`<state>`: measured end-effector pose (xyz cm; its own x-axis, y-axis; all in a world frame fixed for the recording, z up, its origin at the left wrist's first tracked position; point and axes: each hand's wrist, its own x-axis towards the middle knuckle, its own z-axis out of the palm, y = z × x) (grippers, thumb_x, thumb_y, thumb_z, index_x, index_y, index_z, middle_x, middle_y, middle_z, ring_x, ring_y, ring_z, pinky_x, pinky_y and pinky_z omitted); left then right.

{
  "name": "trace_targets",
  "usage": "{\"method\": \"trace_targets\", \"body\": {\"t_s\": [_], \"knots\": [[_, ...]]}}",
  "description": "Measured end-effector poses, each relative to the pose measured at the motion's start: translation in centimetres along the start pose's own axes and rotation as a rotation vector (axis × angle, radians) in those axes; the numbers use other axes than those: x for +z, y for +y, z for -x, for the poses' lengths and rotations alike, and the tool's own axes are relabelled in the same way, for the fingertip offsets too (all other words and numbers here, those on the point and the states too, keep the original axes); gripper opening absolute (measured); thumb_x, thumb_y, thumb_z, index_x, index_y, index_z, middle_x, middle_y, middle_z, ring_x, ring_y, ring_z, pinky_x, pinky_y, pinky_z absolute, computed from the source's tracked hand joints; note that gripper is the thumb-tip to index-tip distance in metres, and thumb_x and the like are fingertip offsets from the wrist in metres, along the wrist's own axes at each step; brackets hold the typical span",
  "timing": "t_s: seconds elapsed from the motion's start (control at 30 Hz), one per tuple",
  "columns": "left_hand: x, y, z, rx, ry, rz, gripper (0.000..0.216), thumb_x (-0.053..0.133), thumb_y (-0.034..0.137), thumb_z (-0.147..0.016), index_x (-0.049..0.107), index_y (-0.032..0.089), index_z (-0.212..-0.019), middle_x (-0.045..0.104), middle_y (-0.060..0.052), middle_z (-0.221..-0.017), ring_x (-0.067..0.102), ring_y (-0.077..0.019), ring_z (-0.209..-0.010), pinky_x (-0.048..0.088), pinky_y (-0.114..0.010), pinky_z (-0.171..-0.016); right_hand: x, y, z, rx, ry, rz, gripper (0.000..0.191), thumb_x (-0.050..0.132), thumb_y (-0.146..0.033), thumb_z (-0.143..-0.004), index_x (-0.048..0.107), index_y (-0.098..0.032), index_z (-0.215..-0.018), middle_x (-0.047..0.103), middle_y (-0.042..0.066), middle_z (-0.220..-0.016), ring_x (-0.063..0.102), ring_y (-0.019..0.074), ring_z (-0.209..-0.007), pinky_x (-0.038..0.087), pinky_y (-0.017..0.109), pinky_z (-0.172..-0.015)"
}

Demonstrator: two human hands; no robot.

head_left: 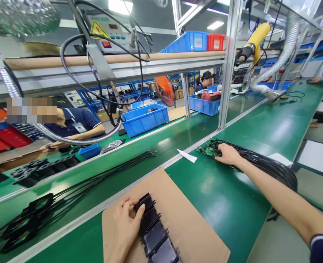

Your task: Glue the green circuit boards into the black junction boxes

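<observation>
My left hand grips the far end of a row of shallow black plastic housings, its thumb on the top and its fingers at the far edge. The row lies on a brown cardboard sheet. Stretched out to the right, my right hand has its fingers closed at small green circuit boards. Long black cables run from these boards in a thick bundle toward the bench's right edge. My fingertips partly hide the board they grip.
A white paper strip lies by the metal rail. On the left, black cabled parts rest on the green belt. Across it, a co-worker sits near blue bins. A yellow heat gun hangs above right.
</observation>
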<state>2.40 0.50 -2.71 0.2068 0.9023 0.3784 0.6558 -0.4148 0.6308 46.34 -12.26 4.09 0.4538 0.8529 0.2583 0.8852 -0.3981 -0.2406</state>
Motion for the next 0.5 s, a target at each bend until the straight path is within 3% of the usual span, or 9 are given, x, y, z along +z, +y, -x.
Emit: {"method": "trace_targets", "body": {"t_s": [0.13, 0.27, 0.37, 0.5], "knots": [[-0.4, 2.6, 0.0, 0.099, 0.062, 0.013, 0.037, 0.052, 0.054, -0.073, 0.059, 0.021, -0.086, 0.05, -0.014, -0.117, 0.047, -0.035, -0.117, 0.038, -0.056, -0.098, 0.7, -2.8, 5.1, -0.063, 0.022, -0.06, 0.024, 0.055, -0.042, -0.084, 0.048, -0.02, -0.089, 0.056, 0.009, -0.094, 0.055, 0.0224, -0.078, 0.042, 0.033, -0.068], [0.5, 5.6, 0.7, 0.203, 0.007, 0.075, 0.03, 0.053, 0.049, -0.076, 0.059, 0.022, -0.089, 0.049, -0.012, -0.119, 0.047, -0.0329, -0.117, 0.04, -0.054, -0.097, 1.7, -6.3, 8.0, -0.129, -0.058, -0.129, 0.025, 0.061, -0.042, -0.082, 0.048, -0.021, -0.084, 0.056, 0.002, -0.079, 0.053, 0.0169, -0.067, 0.04, 0.027, -0.06], [0.9, 6.5, 1.5, 0.242, -0.047, 0.087, 0.027, 0.054, 0.046, -0.078, 0.06, 0.023, -0.09, 0.049, -0.011, -0.119, 0.048, -0.0324, -0.116, 0.043, -0.052, -0.093, 2.4, -6.2, 6.3, -0.12, -0.09, -0.135, 0.028, 0.065, -0.044, -0.081, 0.055, -0.019, -0.088, 0.06, 0.006, -0.087, 0.056, 0.0188, -0.077, 0.043, 0.028, -0.068], [-1.4, 4.7, 2.4, 0.334, -0.068, -0.029, 0.025, 0.054, 0.045, -0.079, 0.061, 0.026, -0.094, 0.051, -0.01, -0.119, 0.05, -0.033, -0.116, 0.041, -0.054, -0.096, 1.7, -1.6, 0.9, -0.064, -0.125, -0.118, 0.041, 0.068, -0.057, -0.074, 0.066, -0.019, -0.088, 0.065, 0.01, -0.094, 0.056, 0.0266, -0.096, 0.042, 0.035, -0.085]]}}
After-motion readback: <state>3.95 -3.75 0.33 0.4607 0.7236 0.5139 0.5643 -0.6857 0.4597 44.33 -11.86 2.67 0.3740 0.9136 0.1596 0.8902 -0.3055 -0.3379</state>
